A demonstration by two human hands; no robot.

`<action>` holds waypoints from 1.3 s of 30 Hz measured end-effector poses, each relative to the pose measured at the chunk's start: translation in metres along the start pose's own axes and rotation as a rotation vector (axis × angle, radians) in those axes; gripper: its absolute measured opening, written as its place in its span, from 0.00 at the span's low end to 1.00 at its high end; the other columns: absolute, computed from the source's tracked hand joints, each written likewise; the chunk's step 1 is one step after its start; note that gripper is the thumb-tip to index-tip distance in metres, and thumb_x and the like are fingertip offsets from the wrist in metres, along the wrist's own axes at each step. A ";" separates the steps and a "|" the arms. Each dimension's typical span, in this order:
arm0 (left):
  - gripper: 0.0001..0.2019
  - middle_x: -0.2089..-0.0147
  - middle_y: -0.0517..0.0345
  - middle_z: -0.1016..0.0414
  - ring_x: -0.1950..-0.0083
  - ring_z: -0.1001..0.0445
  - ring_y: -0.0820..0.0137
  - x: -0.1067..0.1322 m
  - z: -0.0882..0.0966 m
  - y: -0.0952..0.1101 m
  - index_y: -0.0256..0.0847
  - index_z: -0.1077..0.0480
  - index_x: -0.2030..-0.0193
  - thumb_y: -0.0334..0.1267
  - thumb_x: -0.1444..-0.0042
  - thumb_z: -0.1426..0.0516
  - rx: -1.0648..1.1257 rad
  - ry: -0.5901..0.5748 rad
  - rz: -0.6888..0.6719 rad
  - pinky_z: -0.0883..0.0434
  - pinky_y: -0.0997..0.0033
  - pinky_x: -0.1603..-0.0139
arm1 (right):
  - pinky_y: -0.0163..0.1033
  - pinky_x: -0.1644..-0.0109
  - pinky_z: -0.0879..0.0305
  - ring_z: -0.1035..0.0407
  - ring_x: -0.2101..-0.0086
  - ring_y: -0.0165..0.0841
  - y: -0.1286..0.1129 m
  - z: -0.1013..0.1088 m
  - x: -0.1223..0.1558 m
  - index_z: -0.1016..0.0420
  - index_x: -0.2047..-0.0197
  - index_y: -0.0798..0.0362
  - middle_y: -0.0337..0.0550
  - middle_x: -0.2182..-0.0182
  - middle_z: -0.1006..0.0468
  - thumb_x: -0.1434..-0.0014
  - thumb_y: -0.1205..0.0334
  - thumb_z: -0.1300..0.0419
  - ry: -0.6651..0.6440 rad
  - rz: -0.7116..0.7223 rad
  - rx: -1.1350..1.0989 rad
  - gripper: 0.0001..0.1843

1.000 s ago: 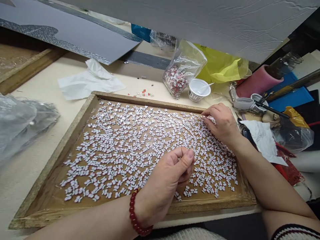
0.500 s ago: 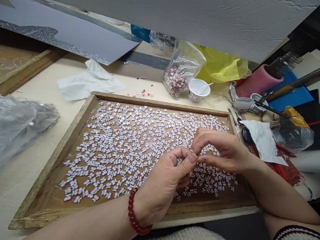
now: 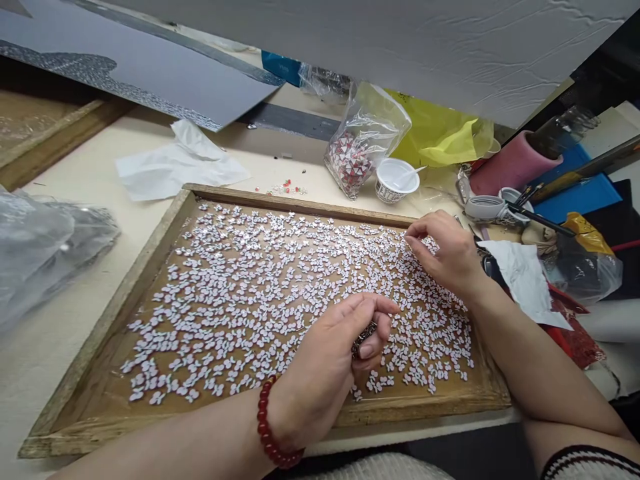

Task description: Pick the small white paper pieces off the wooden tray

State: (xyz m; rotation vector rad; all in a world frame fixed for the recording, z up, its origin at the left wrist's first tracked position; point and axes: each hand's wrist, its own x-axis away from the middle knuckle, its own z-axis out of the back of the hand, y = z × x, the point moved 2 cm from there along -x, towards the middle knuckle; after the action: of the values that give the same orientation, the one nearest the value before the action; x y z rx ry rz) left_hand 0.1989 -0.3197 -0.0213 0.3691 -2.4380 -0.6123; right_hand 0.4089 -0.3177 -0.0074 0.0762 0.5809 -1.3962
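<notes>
- Left hand (image 3: 330,360), apart from the right, is cupping dark metallic pieces (image 3: 364,338) in curled fingers.
- Right hand (image 3: 445,253) is hovering over the tray's far right corner, thumb and forefinger bent; whether they are pinching anything, cannot tell.
- White two-lobed pieces (image 3: 240,287) are covering most of the wooden tray (image 3: 425,407).
- Blue packet (image 3: 280,67) is bearing lettering, too blurred to confirm.
- White cup (image 3: 393,190) is showing illegible dark print.

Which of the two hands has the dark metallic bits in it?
The left hand, wearing the red bead bracelet: small dark metallic bits show inside its curl. The right hand shows none that I can make out.
</notes>
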 end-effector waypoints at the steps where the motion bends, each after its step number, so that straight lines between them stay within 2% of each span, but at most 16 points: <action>1: 0.10 0.69 0.63 0.37 0.76 0.49 0.81 0.000 0.000 -0.001 0.35 0.30 0.59 0.40 0.36 0.48 0.000 -0.005 0.006 0.52 0.77 0.76 | 0.43 0.59 0.39 0.34 0.65 0.36 0.006 -0.005 0.001 0.32 0.67 0.52 0.44 0.69 0.25 0.41 0.67 0.44 -0.036 0.000 0.077 0.03; 4: 0.07 0.70 0.63 0.36 0.77 0.51 0.81 0.000 -0.002 -0.002 0.35 0.31 0.58 0.36 0.36 0.48 -0.027 -0.034 0.013 0.54 0.77 0.78 | 0.43 0.59 0.40 0.35 0.65 0.37 0.017 -0.014 0.003 0.33 0.67 0.52 0.44 0.69 0.25 0.41 0.68 0.45 -0.105 -0.004 0.180 0.03; 7: 0.05 0.75 0.66 0.37 0.79 0.53 0.81 0.001 -0.003 -0.002 0.37 0.34 0.60 0.36 0.36 0.47 -0.040 -0.059 0.012 0.55 0.77 0.79 | 0.42 0.59 0.41 0.35 0.65 0.37 0.016 -0.017 0.004 0.33 0.68 0.52 0.44 0.69 0.26 0.41 0.67 0.45 -0.118 0.001 0.207 0.04; 13: 0.15 0.82 0.68 0.42 0.81 0.55 0.81 0.000 -0.002 -0.002 0.37 0.35 0.70 0.44 0.36 0.48 -0.102 -0.086 0.023 0.57 0.75 0.79 | 0.44 0.59 0.42 0.35 0.64 0.38 0.014 -0.017 0.004 0.32 0.67 0.52 0.45 0.70 0.26 0.40 0.66 0.46 -0.155 -0.008 0.252 0.04; 17: 0.16 0.79 0.66 0.41 0.80 0.54 0.80 0.000 -0.002 -0.002 0.37 0.33 0.69 0.45 0.35 0.49 -0.122 -0.052 0.000 0.56 0.74 0.78 | 0.44 0.59 0.41 0.34 0.64 0.39 0.017 -0.018 0.004 0.31 0.67 0.53 0.46 0.69 0.26 0.40 0.66 0.45 -0.167 -0.017 0.254 0.04; 21: 0.11 0.75 0.65 0.38 0.78 0.52 0.80 0.000 -0.003 -0.002 0.35 0.31 0.62 0.39 0.35 0.49 -0.093 -0.058 0.001 0.55 0.74 0.78 | 0.44 0.58 0.41 0.34 0.64 0.38 0.017 -0.019 0.004 0.30 0.67 0.53 0.46 0.69 0.25 0.40 0.66 0.45 -0.169 -0.017 0.248 0.04; 26: 0.06 0.73 0.65 0.35 0.78 0.51 0.81 0.000 -0.003 -0.003 0.36 0.35 0.56 0.35 0.35 0.48 -0.115 -0.103 -0.006 0.54 0.75 0.77 | 0.44 0.58 0.41 0.34 0.64 0.38 0.016 -0.019 0.004 0.30 0.67 0.53 0.46 0.69 0.25 0.40 0.65 0.45 -0.170 -0.033 0.231 0.05; 29: 0.06 0.73 0.64 0.32 0.78 0.51 0.80 0.001 -0.003 -0.003 0.38 0.38 0.59 0.38 0.35 0.48 -0.121 -0.105 -0.010 0.54 0.74 0.77 | 0.43 0.58 0.40 0.34 0.64 0.39 0.016 -0.018 0.004 0.30 0.67 0.53 0.46 0.69 0.25 0.40 0.66 0.45 -0.172 -0.048 0.229 0.05; 33: 0.10 0.73 0.63 0.30 0.79 0.53 0.81 0.001 -0.003 -0.003 0.39 0.40 0.66 0.40 0.36 0.47 -0.113 -0.101 0.020 0.55 0.74 0.78 | 0.44 0.57 0.41 0.33 0.63 0.38 0.017 -0.016 0.004 0.30 0.66 0.53 0.46 0.68 0.24 0.40 0.64 0.44 -0.161 -0.063 0.224 0.04; 36: 0.12 0.74 0.63 0.32 0.79 0.52 0.81 0.001 -0.002 -0.003 0.39 0.39 0.68 0.43 0.38 0.44 -0.096 -0.083 0.043 0.54 0.74 0.77 | 0.44 0.57 0.39 0.33 0.63 0.38 0.012 -0.010 0.003 0.30 0.65 0.53 0.45 0.67 0.24 0.40 0.63 0.43 -0.126 -0.055 0.177 0.03; 39: 0.14 0.76 0.66 0.38 0.77 0.51 0.79 0.001 -0.001 -0.002 0.39 0.38 0.69 0.44 0.41 0.41 -0.109 -0.046 0.019 0.52 0.74 0.76 | 0.43 0.58 0.37 0.32 0.64 0.35 -0.001 -0.001 0.001 0.30 0.65 0.52 0.44 0.68 0.24 0.39 0.63 0.42 -0.101 -0.009 0.024 0.03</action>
State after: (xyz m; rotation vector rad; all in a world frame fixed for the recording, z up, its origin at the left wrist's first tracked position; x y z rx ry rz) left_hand 0.1989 -0.3223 -0.0206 0.2909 -2.4362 -0.7490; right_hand 0.4072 -0.3184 -0.0084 0.0224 0.4816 -1.4072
